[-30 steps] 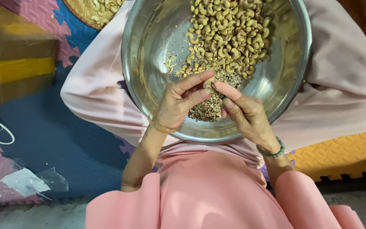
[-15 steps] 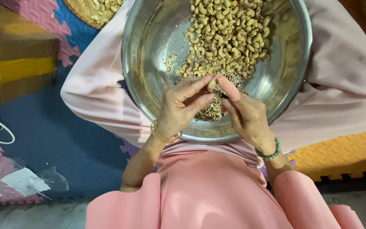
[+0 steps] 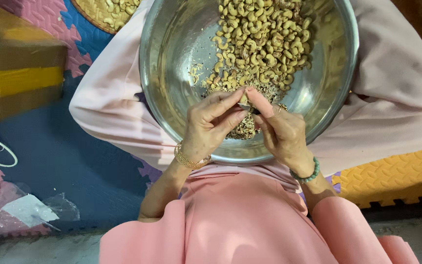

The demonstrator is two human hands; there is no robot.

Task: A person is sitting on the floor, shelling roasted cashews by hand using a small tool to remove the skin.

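Two hands, met over a steel bowl [image 3: 172,73] held in the lap; since a second ago the fingertips have been drawn together, so that one cashew [image 3: 244,100] is now pinched between them, where before they lay apart over the husks [image 3: 242,129]; left hand [image 3: 210,128] closed on it from one side, right hand [image 3: 280,131] from the other; peeling is judged to be under way; heap of cashews [image 3: 264,39] beyond, nothing between; woven tray [image 3: 91,14], cardboard box [image 3: 20,78], foam mats [image 3: 391,176], plastic bag [image 3: 30,210] around.
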